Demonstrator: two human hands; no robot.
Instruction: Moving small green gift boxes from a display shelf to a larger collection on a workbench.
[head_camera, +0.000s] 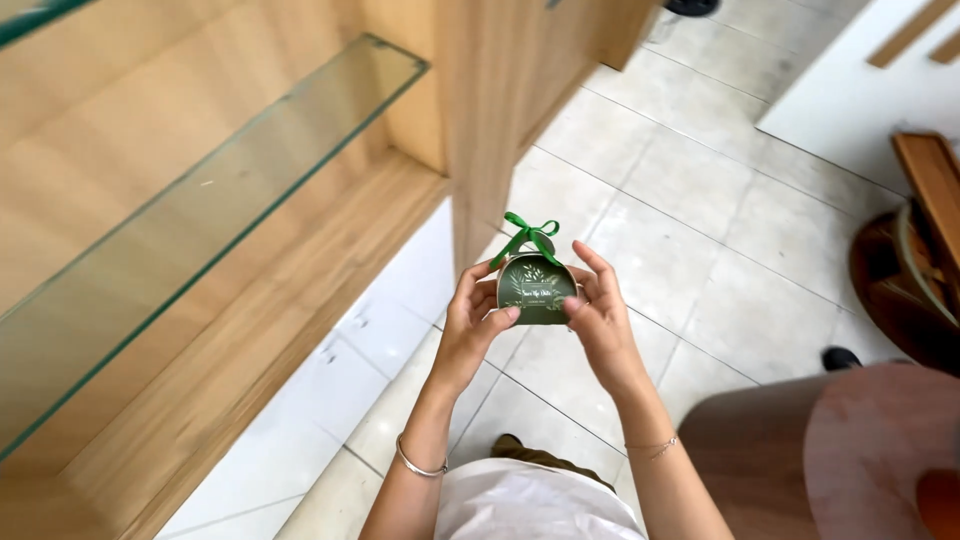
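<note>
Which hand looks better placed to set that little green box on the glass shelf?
Probably the left hand: it grips the green box on the side nearest the glass shelf. The right hand holds the far side.

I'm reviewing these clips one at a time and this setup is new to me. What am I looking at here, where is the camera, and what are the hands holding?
There is no machine here: a person works with bare hands, and the single picture comes from a camera worn on that person's head, looking down. The left hand and right hand together hold a small dark green gift box with a rounded top, a leaf pattern and a green ribbon bow; the fingers grip its two sides. Each wrist carries a thin bracelet. To the left stands a wooden shelf unit with a glass shelf; nothing can be seen lying on either. Below is a pale tiled floor, and a brown round table shows at lower right.
</note>
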